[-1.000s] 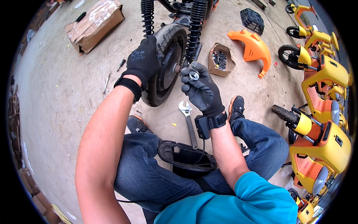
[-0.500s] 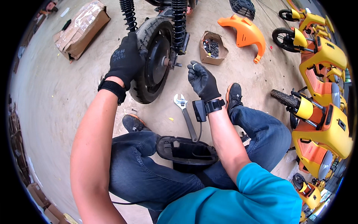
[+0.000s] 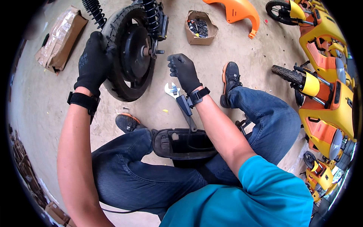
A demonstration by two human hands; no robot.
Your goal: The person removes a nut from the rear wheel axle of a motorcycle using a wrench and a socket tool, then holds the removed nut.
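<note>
A black scooter wheel [image 3: 130, 72] stands upright on the concrete floor, its axle stub [image 3: 154, 52] pointing right. My left hand [image 3: 92, 62], in a black glove, grips the tyre's left side. My right hand [image 3: 183, 72], also gloved, hovers just right of the axle with its fingers curled in; the small metal washer it held earlier is hidden inside them. An adjustable wrench [image 3: 172, 90] lies on the floor under that hand. A black plastic shell [image 3: 183, 145] rests on my lap.
A small cardboard box of screws [image 3: 199, 26] sits behind the wheel, with an orange fender [image 3: 236, 11] beyond it. Yellow and orange scooters [image 3: 325, 75] line the right side. A wrapped cardboard package [image 3: 60, 38] lies at the far left. Coil shocks [image 3: 149, 13] flank the wheel.
My head has tilted down, shifting the view. My right hand has turned from showing the washer in its palm to a curled grip beside the axle. The left hand stays on the tyre.
</note>
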